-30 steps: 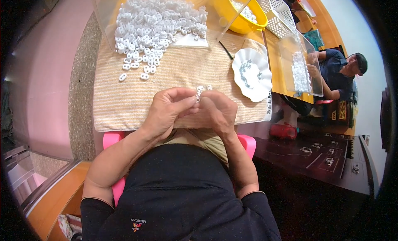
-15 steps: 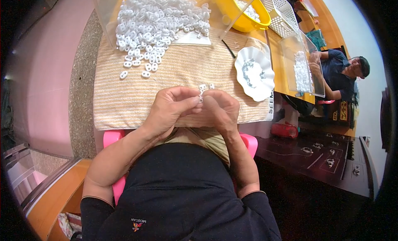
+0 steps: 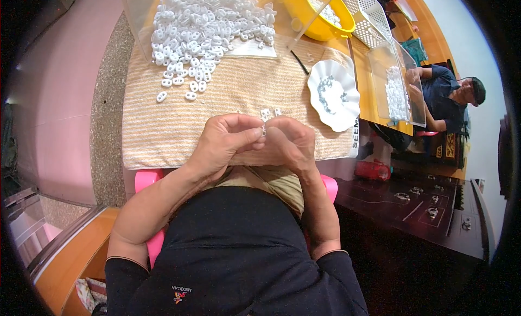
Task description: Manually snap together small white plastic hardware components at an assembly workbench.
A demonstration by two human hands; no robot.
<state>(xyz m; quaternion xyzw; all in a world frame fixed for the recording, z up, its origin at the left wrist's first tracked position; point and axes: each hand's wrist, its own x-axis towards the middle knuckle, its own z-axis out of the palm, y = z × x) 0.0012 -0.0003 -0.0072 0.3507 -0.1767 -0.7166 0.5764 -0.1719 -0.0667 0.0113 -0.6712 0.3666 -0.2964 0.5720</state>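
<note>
Striped beige cloth (image 3: 163,137) covers the surface (image 3: 374,107) in the head view, with a pink wall and speckled floor off to the left. Both hands meet just over the cloth's near edge: the left hand (image 3: 225,145) and right hand (image 3: 290,145) are pressed together, fingertips pinched on a small white piece (image 3: 264,131) held between them. Compared with a second ago the hands sit in nearly the same place, and the piece looks lower and more buried between the fingertips, so the fitting work on it seems to be mid-way; how it is being joined I cannot tell.

Two or three loose white bits (image 3: 270,112) lie on the cloth just beyond the fingers. A heap of white parts (image 3: 206,33) spreads across the far left of the cloth, spilling from a clear sheet (image 3: 138,17). A white scalloped dish (image 3: 347,107) with small grey pieces sits near the right edge, a yellow bowl (image 3: 304,14) at the far edge, a white basket (image 3: 374,23) beside it. Another person (image 3: 445,96) sits past the right edge behind a clear box (image 3: 380,61). Nothing blocks the hands.
</note>
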